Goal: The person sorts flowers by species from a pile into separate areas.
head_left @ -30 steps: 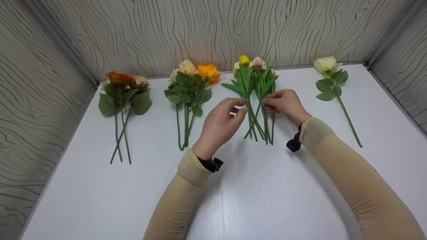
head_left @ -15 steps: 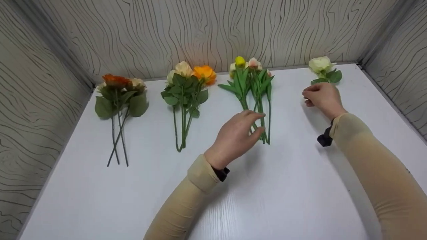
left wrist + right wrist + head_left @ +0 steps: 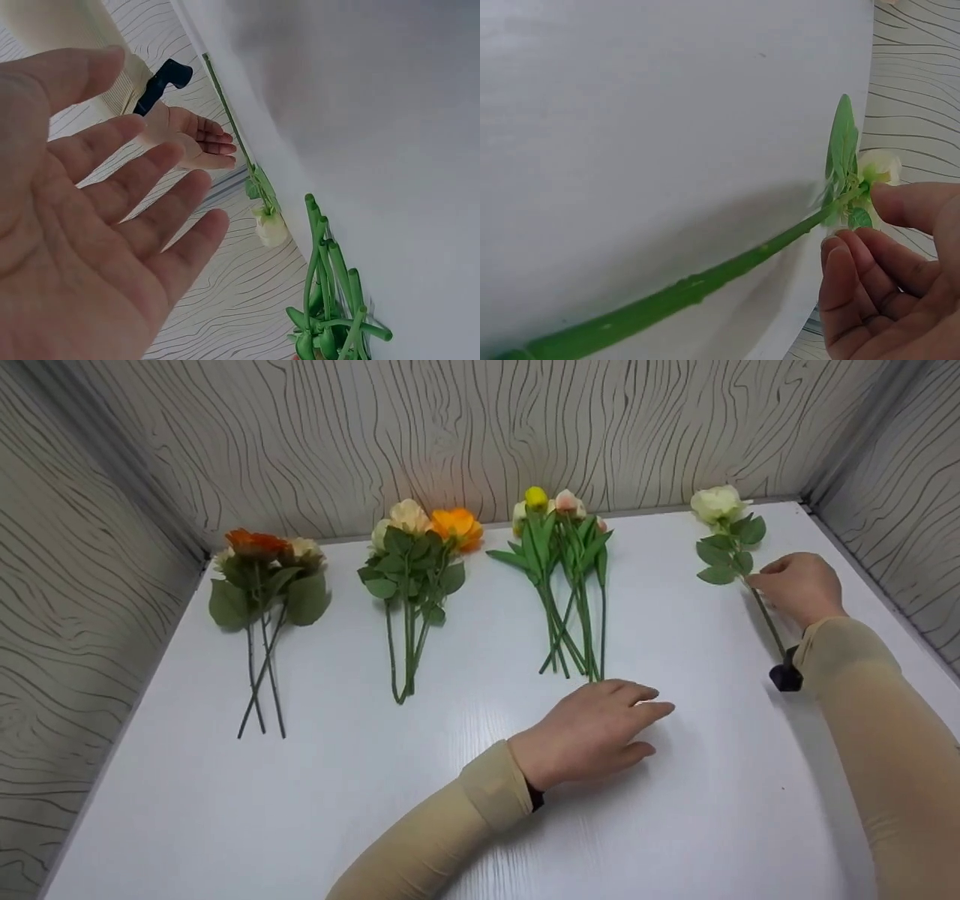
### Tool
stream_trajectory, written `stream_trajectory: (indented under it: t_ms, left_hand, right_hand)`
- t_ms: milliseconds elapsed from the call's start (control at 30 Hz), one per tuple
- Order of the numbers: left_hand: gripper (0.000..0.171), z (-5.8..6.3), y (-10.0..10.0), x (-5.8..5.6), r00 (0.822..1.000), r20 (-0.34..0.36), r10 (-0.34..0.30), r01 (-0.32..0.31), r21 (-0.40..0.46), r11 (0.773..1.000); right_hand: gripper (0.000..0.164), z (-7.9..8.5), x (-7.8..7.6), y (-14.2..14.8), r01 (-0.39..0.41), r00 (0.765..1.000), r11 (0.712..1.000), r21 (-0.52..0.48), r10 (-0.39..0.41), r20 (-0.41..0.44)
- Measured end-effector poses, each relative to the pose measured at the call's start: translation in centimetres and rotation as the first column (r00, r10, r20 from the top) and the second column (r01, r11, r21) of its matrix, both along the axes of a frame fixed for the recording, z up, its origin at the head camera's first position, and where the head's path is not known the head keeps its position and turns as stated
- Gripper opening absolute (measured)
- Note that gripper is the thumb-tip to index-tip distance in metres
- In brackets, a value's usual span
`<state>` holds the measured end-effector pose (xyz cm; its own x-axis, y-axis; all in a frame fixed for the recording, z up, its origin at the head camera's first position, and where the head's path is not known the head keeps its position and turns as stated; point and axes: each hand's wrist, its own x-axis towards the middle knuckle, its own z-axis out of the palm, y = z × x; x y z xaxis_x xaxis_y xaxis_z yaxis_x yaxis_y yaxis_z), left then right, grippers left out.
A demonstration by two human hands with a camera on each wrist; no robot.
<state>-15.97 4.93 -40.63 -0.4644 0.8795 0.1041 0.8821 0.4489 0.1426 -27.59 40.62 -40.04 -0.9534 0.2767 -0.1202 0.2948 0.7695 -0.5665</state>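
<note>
A white rose [image 3: 718, 504] with a green stem [image 3: 705, 281] and leaves lies at the right of the table. Close beside its stem, just below the leaves, is my right hand [image 3: 801, 587]; a gap shows between thumb and forefinger in the right wrist view, with the other fingers loosely bent. My left hand [image 3: 596, 731] hovers over the table below the tulips [image 3: 566, 577], fingers spread and holding nothing. In the left wrist view its palm [image 3: 82, 225] faces the camera, with the tulip stems [image 3: 330, 262] beyond its fingertips.
Further left on the white table [image 3: 225, 810] lie a bunch of cream and orange flowers [image 3: 411, 562] and a bunch with a dark orange bloom [image 3: 259, 544]. A wood-grain patterned wall [image 3: 450, 427] stands right behind the blooms.
My right hand has left the tulip stems and moved right to the white rose's stem. My left hand has come away from the tulips, towards me and to the right.
</note>
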Motion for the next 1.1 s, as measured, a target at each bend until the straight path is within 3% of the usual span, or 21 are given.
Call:
stream_trajectory:
  t_ms: [367,633,767,867,933,1000,1033,1100]
  left_hand:
    - [0.048,-0.1,-0.1,-0.1,1.0,-0.021,-0.003,0.003,0.016,1.0]
    - [0.047,-0.1,-0.1,-0.4,1.0,0.025,0.012,-0.012,-0.004,1.0]
    - [0.045,0.1,-0.5,-0.7,0.999,0.039,0.021,-0.022,0.022,1.0]
    - [0.044,0.4,-0.9,-1.1,0.996,0.068,0.051,-0.056,0.065,0.996]
    - [0.042,0.8,-1.3,-1.4,0.991,0.101,0.082,-0.094,0.11,0.99]
    - [0.04,1.2,-1.8,-1.8,0.981,0.158,0.117,-0.142,0.164,0.976]
    - [0.039,1.4,-2.0,-2.0,0.971,0.197,0.134,-0.172,0.191,0.966]
    - [0.036,1.9,-2.6,-2.5,0.939,0.3,0.167,-0.245,0.245,0.938]
  right_hand:
    - [0.043,-0.9,0.3,-0.5,-0.034,0.999,0.998,0.046,0.035,-0.029]
    - [0.032,-1.2,0.2,-0.1,-0.054,0.997,0.994,0.097,0.059,-0.044]
    - [0.036,-0.6,0.0,0.1,-0.036,0.999,0.998,0.043,0.037,-0.031]
    - [0.046,0.5,-0.2,-0.1,-0.015,1.0,0.996,-0.091,0.015,-0.002]
    - [0.053,1.2,-0.4,-0.7,-0.004,1.0,0.976,-0.218,0.004,0.001]
    - [0.056,2.0,-0.4,-2.0,0.005,1.0,0.928,-0.372,-0.011,-0.015]
    - [0.055,2.3,-0.3,-2.9,0.003,0.999,0.89,-0.456,-0.02,-0.034]
    - [0.051,2.8,0.2,-5.2,-0.023,0.995,0.781,-0.624,-0.041,-0.087]
